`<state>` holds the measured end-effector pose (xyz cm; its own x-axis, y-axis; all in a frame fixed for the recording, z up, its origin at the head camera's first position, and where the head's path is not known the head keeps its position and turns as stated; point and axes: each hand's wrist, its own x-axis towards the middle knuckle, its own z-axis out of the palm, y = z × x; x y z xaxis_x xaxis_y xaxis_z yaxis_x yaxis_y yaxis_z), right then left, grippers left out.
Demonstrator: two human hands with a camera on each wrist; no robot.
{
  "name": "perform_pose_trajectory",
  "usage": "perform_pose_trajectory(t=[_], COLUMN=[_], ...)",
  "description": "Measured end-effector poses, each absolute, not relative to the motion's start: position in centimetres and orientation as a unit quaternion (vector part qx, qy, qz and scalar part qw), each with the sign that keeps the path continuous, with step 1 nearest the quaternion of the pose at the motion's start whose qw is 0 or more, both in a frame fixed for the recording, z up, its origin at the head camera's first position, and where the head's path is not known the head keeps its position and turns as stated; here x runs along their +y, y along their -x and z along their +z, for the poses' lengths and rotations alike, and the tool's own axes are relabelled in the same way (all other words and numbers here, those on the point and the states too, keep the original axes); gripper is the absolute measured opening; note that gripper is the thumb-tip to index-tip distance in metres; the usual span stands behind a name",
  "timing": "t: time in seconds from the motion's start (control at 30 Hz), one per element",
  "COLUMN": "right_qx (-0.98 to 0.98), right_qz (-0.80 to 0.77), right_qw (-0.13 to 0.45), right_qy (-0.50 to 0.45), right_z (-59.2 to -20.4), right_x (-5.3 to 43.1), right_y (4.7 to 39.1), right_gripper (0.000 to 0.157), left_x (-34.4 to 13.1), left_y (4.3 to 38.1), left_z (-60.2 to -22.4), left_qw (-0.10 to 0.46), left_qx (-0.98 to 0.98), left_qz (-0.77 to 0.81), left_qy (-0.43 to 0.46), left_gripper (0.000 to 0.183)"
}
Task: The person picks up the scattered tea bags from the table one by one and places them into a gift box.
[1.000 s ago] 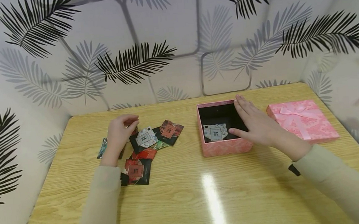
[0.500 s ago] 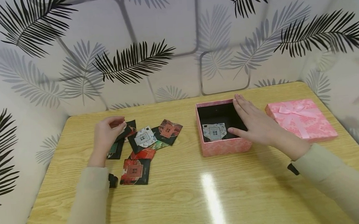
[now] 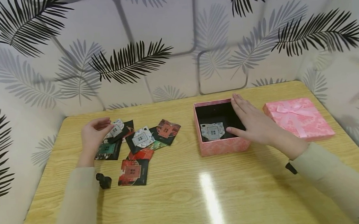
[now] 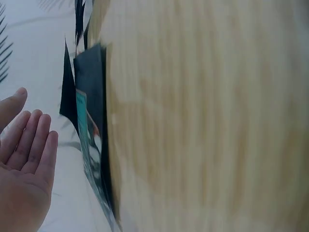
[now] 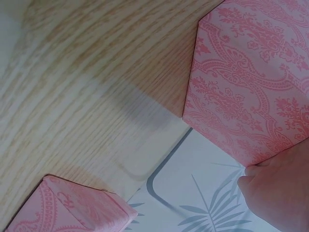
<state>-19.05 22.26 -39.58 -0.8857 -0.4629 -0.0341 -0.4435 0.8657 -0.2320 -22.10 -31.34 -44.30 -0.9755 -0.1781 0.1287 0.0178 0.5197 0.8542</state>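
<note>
My left hand [image 3: 95, 135] is at the left end of a loose group of flat square sachets. Its fingers are extended and hold nothing in the left wrist view. Right at its fingertips is a white-and-black sachet [image 3: 116, 129], tilted over a green-and-black sachet [image 3: 108, 150]. My right hand [image 3: 255, 124] rests on the right side of an open pink patterned box [image 3: 225, 147], fingers straight along the rim and thumb over the front corner. Inside the dark box lies one white sachet [image 3: 213, 132]. The right wrist view shows the hand against the box's outer wall [image 5: 251, 72].
A pink lid with a ribbon bow [image 3: 301, 117] lies right of the box. Red-and-black sachets [image 3: 133, 172] and a brown-and-black sachet [image 3: 166, 130] lie on the wooden table [image 3: 173, 202]. A leaf-patterned wall [image 3: 176, 70] stands behind the table.
My left hand has moved left across the sachets, uncovering the white-and-black and green-and-black ones. My right hand stays on the box; the whole scene shifts slightly left in view.
</note>
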Motion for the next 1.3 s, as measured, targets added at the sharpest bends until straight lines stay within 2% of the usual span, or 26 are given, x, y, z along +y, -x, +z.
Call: perform_pose_trajectory(t=[0.3,0.97,1.3], right_qx=[0.964,0.965,0.964], right_qz=[-0.108,-0.114,-0.114], right_qw=[0.04,0.046,0.045], right_qy=[0.238,0.231,0.234], right_z=[-39.5,-39.4,-39.6], right_x=[22.2,22.1,22.2], right_y=[19.1,18.9,18.9], right_gripper=[0.101,0.101,0.1], left_x=[-33.3,-34.9,-34.9], left_y=[22.3,23.0,23.1], left_z=[-44.5,-44.6,-44.8], left_qw=[0.073,-0.004,-0.052], left_qx=[-0.864,-0.926,-0.917], left_qz=[-0.492,-0.378,-0.395], left_qy=[-0.079,-0.005,0.005], left_gripper=[0.044,0.051,0.06])
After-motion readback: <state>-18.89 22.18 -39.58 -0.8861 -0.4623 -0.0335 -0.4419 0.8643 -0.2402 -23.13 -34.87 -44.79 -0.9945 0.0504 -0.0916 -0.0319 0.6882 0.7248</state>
